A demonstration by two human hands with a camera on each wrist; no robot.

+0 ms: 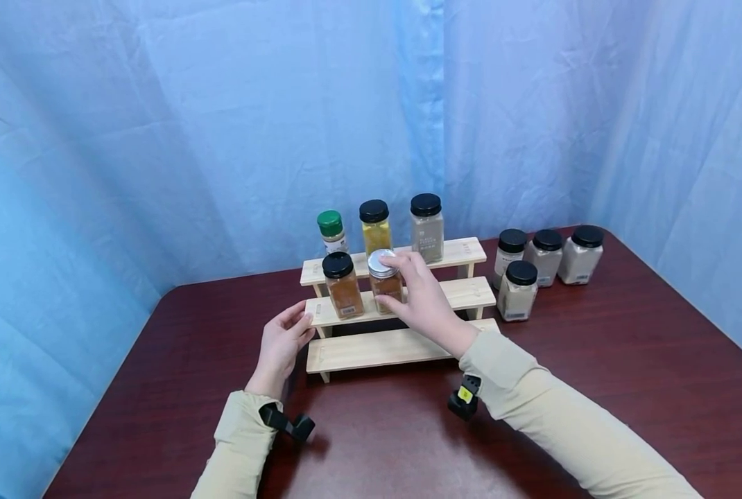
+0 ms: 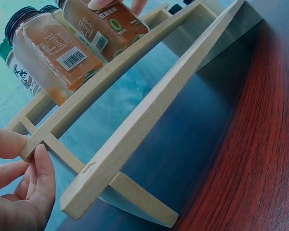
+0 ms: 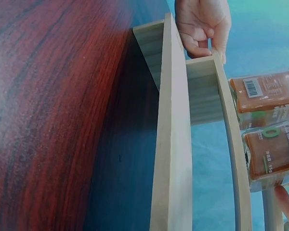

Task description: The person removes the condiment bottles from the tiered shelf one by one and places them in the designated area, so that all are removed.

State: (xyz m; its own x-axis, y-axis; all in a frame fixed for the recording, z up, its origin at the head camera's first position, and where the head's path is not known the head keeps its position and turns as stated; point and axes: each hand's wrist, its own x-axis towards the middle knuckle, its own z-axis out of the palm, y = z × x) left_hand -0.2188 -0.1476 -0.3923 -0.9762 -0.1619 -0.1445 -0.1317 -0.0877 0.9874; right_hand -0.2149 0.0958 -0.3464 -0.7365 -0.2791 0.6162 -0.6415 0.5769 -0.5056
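My right hand (image 1: 422, 298) grips a silver-lidded spice jar (image 1: 386, 283) of brown powder on the middle tier of a three-tier wooden rack (image 1: 371, 350). Beside it on the same tier stands a black-lidded jar (image 1: 344, 290) of orange-brown powder. With thumb and fingers, my left hand (image 1: 286, 339) pinches the left end of that middle tier; the left wrist view shows the pinch at the board end (image 2: 33, 145). On the top tier stand a green-capped bottle (image 1: 331, 229), a yellow-powder jar (image 1: 376, 229) and a grey-powder jar (image 1: 427, 232).
Right of the rack, several black-lidded jars stand grouped on the dark red table (image 1: 371, 443), the nearest jar (image 1: 517, 294) close to the rack's right end. A light blue curtain (image 1: 252, 138) hangs behind and at both sides.
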